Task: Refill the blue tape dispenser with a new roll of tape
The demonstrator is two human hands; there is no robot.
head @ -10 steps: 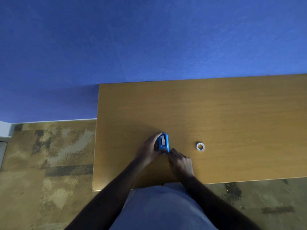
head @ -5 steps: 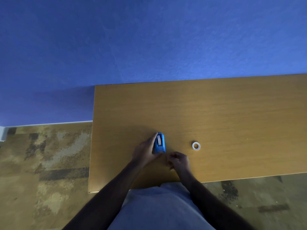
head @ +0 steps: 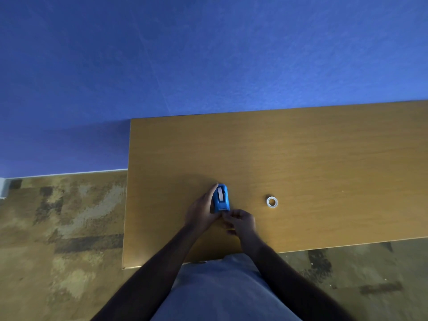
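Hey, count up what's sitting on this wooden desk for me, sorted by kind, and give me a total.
Blue tape dispenser: 1
White tape ring: 1
Total: 2, plus the left hand gripping the dispenser and the right hand at its near end.

The scene was dim, with a cool blue cast over everything. The wall [head: 208, 54] showed soft uneven brightness, darker toward its lower left. A faint shadow lay on the counter [head: 324, 170] just beyond the left grip [head: 201, 212], and both forearms read nearly black. No glare showed. The wide lens bent the counter's edges, and the carpet [head: 58, 228] looked smeared and blocky.
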